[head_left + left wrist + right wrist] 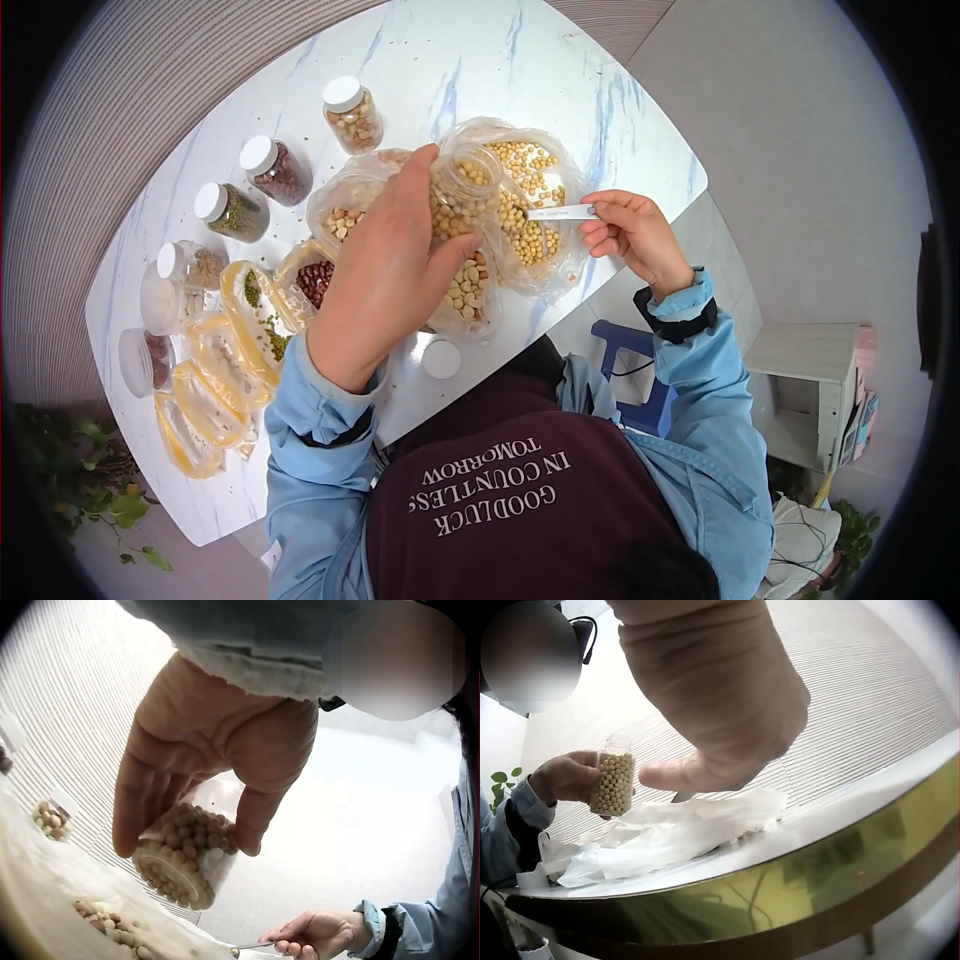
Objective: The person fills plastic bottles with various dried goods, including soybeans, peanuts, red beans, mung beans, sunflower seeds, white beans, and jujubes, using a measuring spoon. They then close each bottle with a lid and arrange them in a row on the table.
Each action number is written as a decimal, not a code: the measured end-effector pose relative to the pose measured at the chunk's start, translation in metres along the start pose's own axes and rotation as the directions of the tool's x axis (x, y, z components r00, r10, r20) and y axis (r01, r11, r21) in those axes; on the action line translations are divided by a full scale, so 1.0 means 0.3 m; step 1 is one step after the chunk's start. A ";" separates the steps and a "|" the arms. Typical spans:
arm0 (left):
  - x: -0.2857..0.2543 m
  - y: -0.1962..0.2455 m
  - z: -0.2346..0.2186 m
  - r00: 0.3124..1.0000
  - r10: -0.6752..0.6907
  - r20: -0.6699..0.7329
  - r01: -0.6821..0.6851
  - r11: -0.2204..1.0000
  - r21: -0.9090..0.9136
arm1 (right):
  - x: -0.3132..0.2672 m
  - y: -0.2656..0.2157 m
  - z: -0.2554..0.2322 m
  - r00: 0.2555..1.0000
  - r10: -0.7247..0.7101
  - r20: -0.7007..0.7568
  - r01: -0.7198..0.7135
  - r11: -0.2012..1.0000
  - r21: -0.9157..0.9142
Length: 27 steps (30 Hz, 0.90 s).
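Note:
My left hand [385, 265] grips a clear open jar [462, 205] of yellow beans, fingers on one side and thumb on the other. In the right wrist view the jar [613, 784] is upright and filled most of the way. My right hand [635, 235] pinches the handle of a metal spoon [562, 212]; the spoon's bowl end is among the yellow beans [532, 242] in an open plastic bag [572, 262], right of the jar. In the left wrist view the right hand [319, 934] holds the spoon low, beyond the jar [184, 851].
White-capped jars [356, 120] of beans and nuts stand along the table's far left side. Yellow-edged bags [215, 385] lie at the left. Bags of peanuts and pale split beans [466, 290] lie under my left hand. A loose white lid [441, 359] rests near the front edge.

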<state>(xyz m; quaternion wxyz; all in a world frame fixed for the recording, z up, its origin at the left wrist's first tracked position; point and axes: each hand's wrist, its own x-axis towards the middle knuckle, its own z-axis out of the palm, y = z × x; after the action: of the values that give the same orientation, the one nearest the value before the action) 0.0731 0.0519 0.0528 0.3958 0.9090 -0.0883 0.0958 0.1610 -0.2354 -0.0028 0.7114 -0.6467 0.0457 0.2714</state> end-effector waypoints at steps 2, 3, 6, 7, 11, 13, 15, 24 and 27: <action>-0.001 0.001 0.000 1.000 -0.015 0.012 0.015 1.000 0.001 | 0.010 0.009 -0.028 1.000 -0.009 0.018 0.007 0.995 0.103; -0.001 0.003 -0.001 1.000 -0.023 0.020 0.023 1.000 0.002 | 0.013 0.012 -0.036 1.000 -0.010 0.015 0.008 0.992 0.129; -0.001 0.003 0.001 0.998 -0.040 0.038 0.040 0.999 0.001 | 0.016 0.015 -0.046 1.000 -0.020 0.005 0.019 0.983 0.181; -0.001 0.002 0.002 0.998 -0.044 0.044 0.044 0.999 0.001 | 0.015 0.015 -0.046 1.000 -0.027 0.002 0.026 0.983 0.180; -0.003 0.001 0.008 0.999 -0.014 0.034 0.014 1.000 0.024 | 0.004 -0.006 -0.037 0.996 -0.082 -0.022 0.085 0.983 0.165; -0.006 -0.008 0.017 1.000 0.008 0.024 -0.009 0.999 0.047 | -0.005 -0.027 -0.038 0.991 -0.132 -0.030 0.135 0.979 0.155; -0.002 0.003 0.009 0.995 -0.052 0.081 0.049 0.998 0.032 | -0.019 -0.055 -0.030 0.982 -0.187 -0.031 0.189 0.973 0.134; -0.005 0.024 0.019 0.979 -0.095 0.178 0.090 0.995 0.033 | -0.107 -0.156 0.069 0.934 -0.358 0.000 0.358 0.934 0.004; -0.005 0.027 0.019 0.976 -0.111 0.189 0.106 0.994 0.035 | -0.129 -0.164 0.111 0.913 -0.406 -0.029 0.401 0.910 -0.107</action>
<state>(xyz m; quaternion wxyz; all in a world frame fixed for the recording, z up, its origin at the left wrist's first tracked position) 0.0704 0.0424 0.0545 0.3788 0.9224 -0.0749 -0.0122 0.1405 -0.2175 0.0628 0.7179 -0.6831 -0.0844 0.1042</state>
